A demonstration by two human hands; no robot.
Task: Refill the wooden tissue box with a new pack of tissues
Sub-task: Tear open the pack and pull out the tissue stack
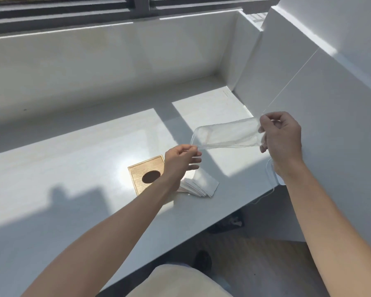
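One head-worn view looks forward and down (wide-angle, edges bowed) from close above the white counter (73,168), facing the window ledge (116,61) at the far side.

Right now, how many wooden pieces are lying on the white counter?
1: a wooden panel with an oval hole, partly behind the left hand. Anything behind that arm is hidden.

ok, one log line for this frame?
hands: left and right stretch empty clear wrapper | tissue stack on counter | wooden box beside it, not refilled
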